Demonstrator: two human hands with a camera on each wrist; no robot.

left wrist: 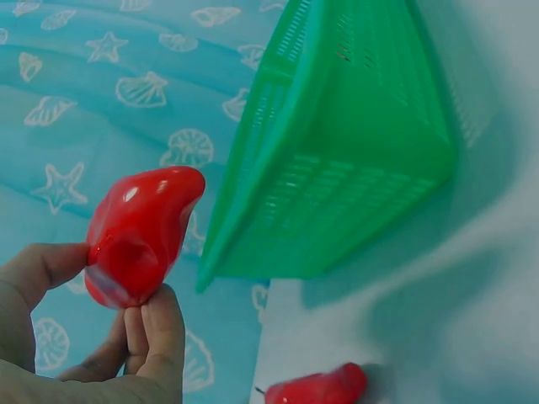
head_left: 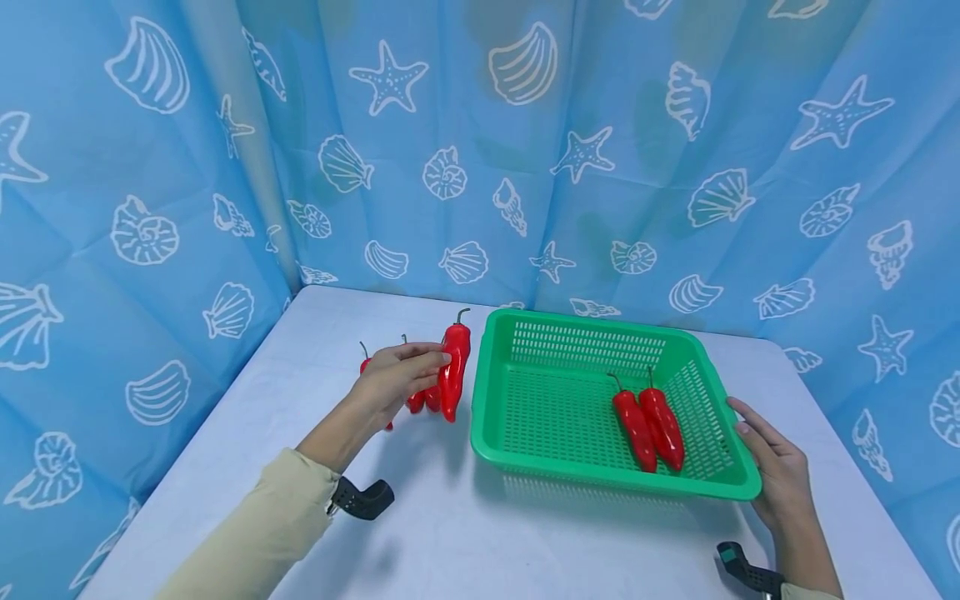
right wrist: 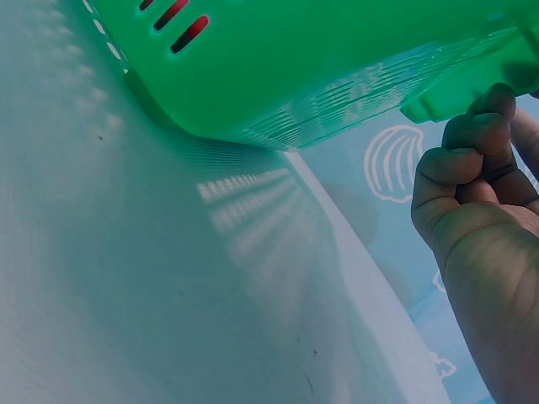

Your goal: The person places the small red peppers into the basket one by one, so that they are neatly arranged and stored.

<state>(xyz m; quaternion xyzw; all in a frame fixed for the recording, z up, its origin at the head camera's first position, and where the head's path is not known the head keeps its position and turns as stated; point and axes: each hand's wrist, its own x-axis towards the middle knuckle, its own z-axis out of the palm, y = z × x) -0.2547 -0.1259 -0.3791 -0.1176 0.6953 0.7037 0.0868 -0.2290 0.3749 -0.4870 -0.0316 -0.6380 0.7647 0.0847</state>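
My left hand pinches a glossy red chili pepper between thumb and fingers, stem up, just left of the green plastic basket. In the left wrist view this pepper hangs above the table, apart from the basket wall. Two red peppers lie side by side at the right of the basket. At the basket's right rim, my right hand grips the edge; the right wrist view has its curled fingers by the rim. Behind the left hand, more red peppers are partly hidden.
A white-covered table carries everything. Around its back and sides hangs a blue curtain with white shell and starfish prints. The basket's perforated walls stand up near the table's back right. A black wrist camera sits on the left wrist.
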